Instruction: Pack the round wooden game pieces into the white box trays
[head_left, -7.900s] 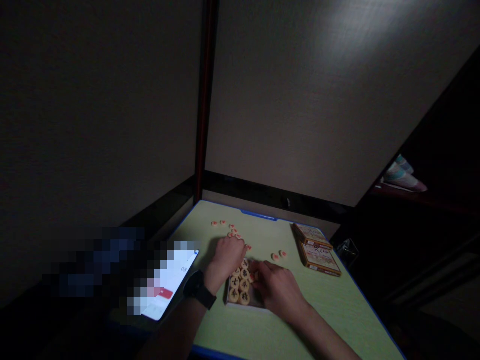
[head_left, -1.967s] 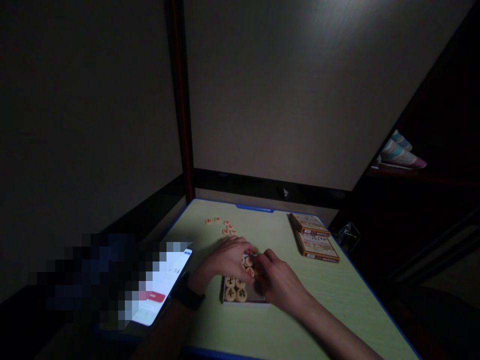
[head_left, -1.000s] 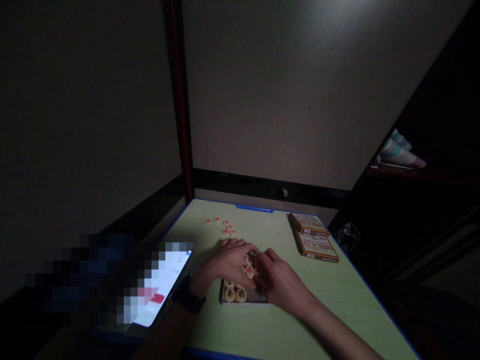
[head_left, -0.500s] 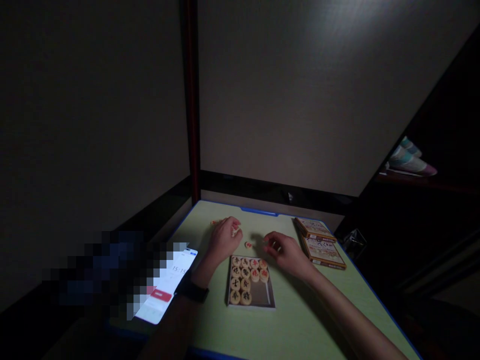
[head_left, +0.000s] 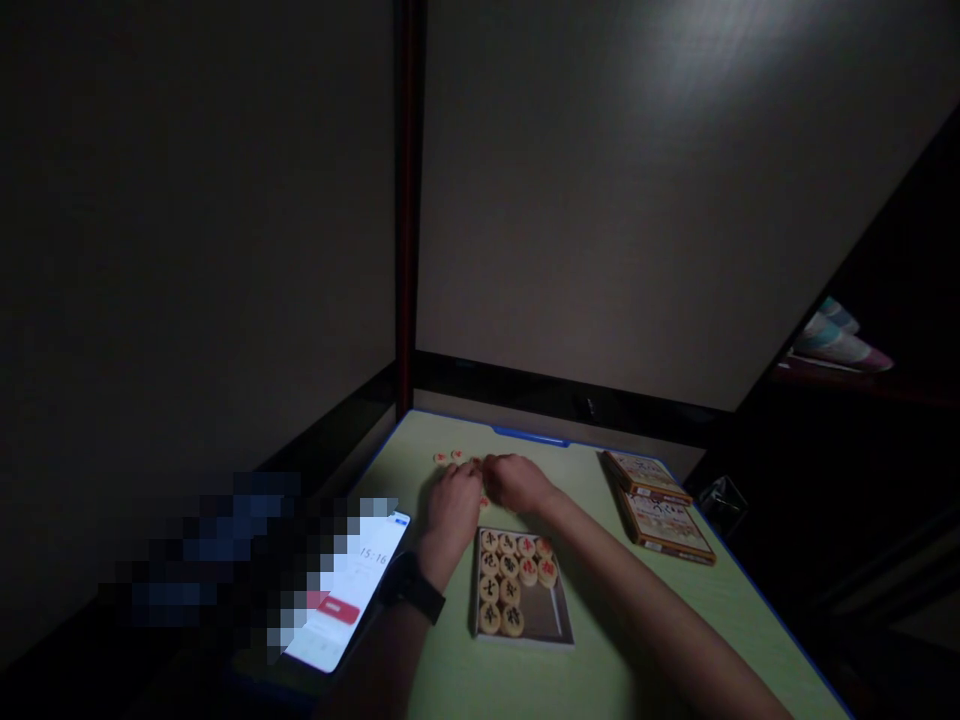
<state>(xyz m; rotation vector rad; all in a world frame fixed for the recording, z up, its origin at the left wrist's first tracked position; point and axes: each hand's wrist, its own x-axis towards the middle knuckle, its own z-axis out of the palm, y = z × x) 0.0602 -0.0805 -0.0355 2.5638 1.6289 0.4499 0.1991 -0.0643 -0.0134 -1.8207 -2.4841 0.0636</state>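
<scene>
My left hand (head_left: 454, 505), with a dark band on its wrist, is closed over the table behind an open box. My right hand (head_left: 517, 483) meets it there, its fingers curled against the left fingertips. A Chinese chess piece (head_left: 476, 463) shows partly between the two hands; the rest of what they hold is hidden. Just below them lies a red-marked piece (head_left: 484, 502), partly covered. Two more red-marked pieces (head_left: 440, 458) rest beyond my left hand. In the shallow box (head_left: 541, 612), black and red pieces (head_left: 510, 567) sit in rows, and its lower right part is bare.
A lit phone (head_left: 349, 590) lies at the table's left edge. At the right, two flat printed boxes (head_left: 667, 522) overlap. The green table (head_left: 600, 640) has a blue rim, with walls behind and to the left.
My right hand has moved left and joined my left hand. Two red-marked pieces now show beyond the left hand. The view has shifted slightly, and the boxed pieces look the same.
</scene>
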